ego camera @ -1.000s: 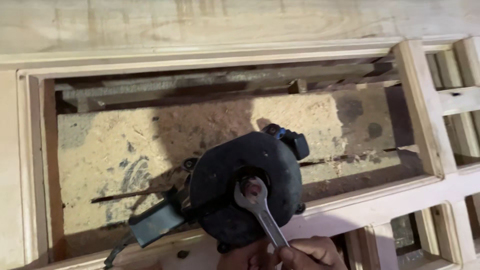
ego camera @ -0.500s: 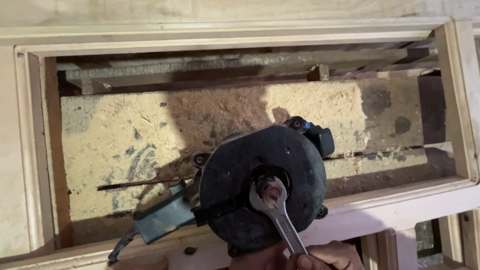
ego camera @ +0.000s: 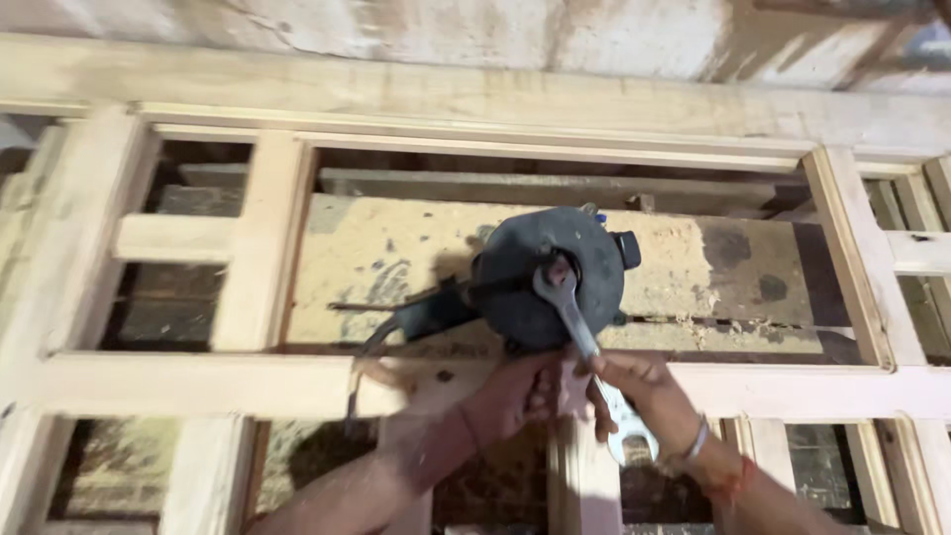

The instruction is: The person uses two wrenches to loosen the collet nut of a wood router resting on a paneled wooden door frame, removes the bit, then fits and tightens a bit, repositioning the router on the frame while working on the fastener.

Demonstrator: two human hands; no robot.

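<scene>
Wooden frame [ego camera: 327, 381] under dark round tool [ego camera: 550, 277]; spanner [ego camera: 584, 342] long axis up-left to down-right, right hand [ego camera: 634, 386] grip round shank, left hand [ego camera: 520, 396] alongside.

power tool [ego camera: 540, 282]: dark round body, face up, disc side showing, cord trailing left, lying across pale wooden frame [ego camera: 297, 381] | spanner [ego camera: 580, 337]: silver, open-ended, head seated on centre nut, shaft running down-right, lower end past frame rail
</scene>
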